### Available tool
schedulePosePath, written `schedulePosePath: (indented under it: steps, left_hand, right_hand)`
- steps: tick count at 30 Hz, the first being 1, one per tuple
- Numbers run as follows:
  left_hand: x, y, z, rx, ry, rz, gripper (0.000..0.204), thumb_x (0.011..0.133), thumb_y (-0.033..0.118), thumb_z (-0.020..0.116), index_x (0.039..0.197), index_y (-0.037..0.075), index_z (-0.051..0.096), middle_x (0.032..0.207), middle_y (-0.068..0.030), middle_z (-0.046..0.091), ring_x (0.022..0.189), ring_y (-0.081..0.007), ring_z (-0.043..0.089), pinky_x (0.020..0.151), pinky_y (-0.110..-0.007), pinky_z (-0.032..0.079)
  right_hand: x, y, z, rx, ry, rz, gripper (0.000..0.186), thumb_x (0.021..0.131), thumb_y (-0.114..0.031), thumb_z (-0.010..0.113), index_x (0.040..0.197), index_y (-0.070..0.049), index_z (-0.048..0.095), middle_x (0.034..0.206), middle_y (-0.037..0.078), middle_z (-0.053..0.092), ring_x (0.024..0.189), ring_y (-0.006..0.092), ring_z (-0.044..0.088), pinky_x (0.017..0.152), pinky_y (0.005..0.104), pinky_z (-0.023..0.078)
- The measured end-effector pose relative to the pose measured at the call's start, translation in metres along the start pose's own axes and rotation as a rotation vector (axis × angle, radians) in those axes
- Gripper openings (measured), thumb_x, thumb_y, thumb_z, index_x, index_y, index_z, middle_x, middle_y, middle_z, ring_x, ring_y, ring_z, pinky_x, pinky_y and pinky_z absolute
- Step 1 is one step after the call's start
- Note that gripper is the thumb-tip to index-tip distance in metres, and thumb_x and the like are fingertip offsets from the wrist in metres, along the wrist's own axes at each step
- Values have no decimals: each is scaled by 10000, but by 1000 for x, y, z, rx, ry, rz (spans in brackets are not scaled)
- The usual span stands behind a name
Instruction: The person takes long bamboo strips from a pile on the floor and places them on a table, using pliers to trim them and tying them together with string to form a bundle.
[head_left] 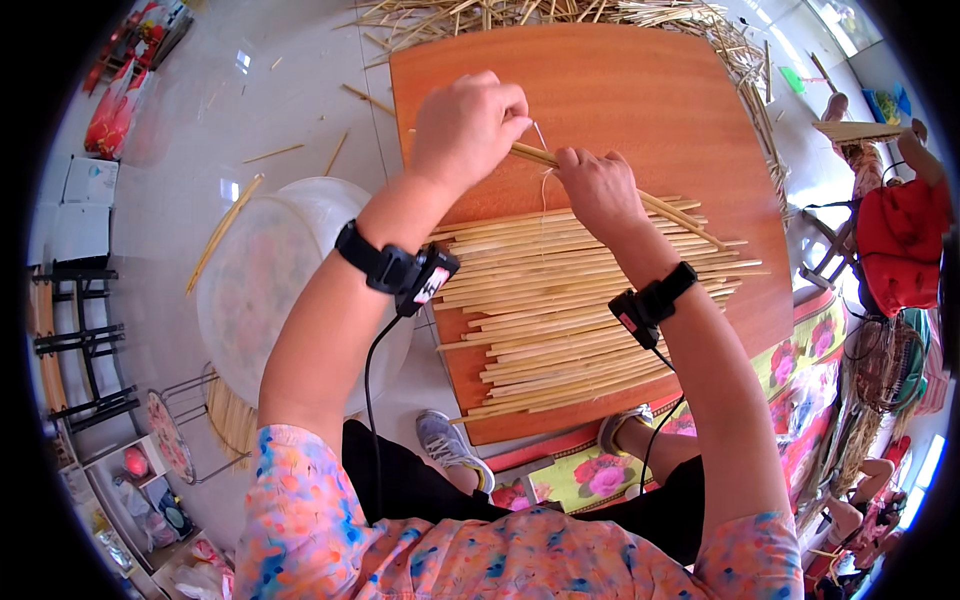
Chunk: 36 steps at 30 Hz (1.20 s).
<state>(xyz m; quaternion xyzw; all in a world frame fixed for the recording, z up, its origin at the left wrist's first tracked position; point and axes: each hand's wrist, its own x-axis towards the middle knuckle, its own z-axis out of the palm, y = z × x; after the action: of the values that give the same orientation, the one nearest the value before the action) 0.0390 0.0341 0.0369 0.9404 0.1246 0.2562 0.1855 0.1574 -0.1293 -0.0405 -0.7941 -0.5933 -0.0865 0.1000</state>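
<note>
High over the wooden board, my left hand (pixel 465 130) is closed in a pinch. A thin white thread (pixel 541 137) runs from near its fingertips down to the stalks by my right hand. My right hand (pixel 603 192) is closed round a few pale straw stalks (pixel 690 222), which slant from upper left to lower right. Below both hands lies a mat of straw stalks (pixel 570 305), side by side in rows. A strand of thread crosses its top edge. What my right palm covers is hidden.
The mat rests on a brown wooden table (pixel 620 90). Loose straw (pixel 480 12) is heaped beyond its far edge. A translucent round tub (pixel 250 300) stands left, with a folding stool (pixel 172 435) below it. At right another person in red (pixel 905 245) sits near a flowered cloth (pixel 605 475).
</note>
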Motion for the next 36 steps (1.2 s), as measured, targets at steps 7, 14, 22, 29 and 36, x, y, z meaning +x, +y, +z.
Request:
schedulePosePath:
  steps: [7,14,22,29,36]
  left_hand:
    - [30,-9,22,-775,-328,-357,139,883,152,672,849,32,611,817,-71,685,713,-134,662,581,-233,489]
    - [56,-19,45,-932,-200,-561,48,937,91,557,946,45,554,900,-99,660,781,-198,673,627,-287,548]
    - [88,-39,85,-266,-166,-286,90,887,58,576,970,82,602,933,-84,645,839,-246,661,676,-344,546]
    - [52,-30,86,109,-734,231,273,791,-55,570,952,140,671,1032,-73,575,936,-310,599,785,-407,517]
    - [27,-38,89,-32,-947,178,210,791,-38,637,966,69,680,978,-99,598,866,-266,603,774,-351,499]
  right_hand:
    - [5,3,8,57,-76,-41,178,921,-243,563,883,-82,496,773,91,643,693,284,652,615,412,487]
    - [-1,9,15,165,-238,-50,164,929,-206,538,905,-55,480,783,119,647,746,326,657,613,447,507]
    - [-5,11,31,163,-296,-71,108,898,-150,537,909,-51,495,783,129,652,746,341,654,616,451,505]
    - [-3,19,33,91,-265,-117,113,901,-159,516,946,-56,510,762,118,667,722,314,669,585,436,512]
    - [-1,24,33,90,-297,-137,129,915,-173,507,956,-51,502,774,114,658,730,303,670,596,425,515]
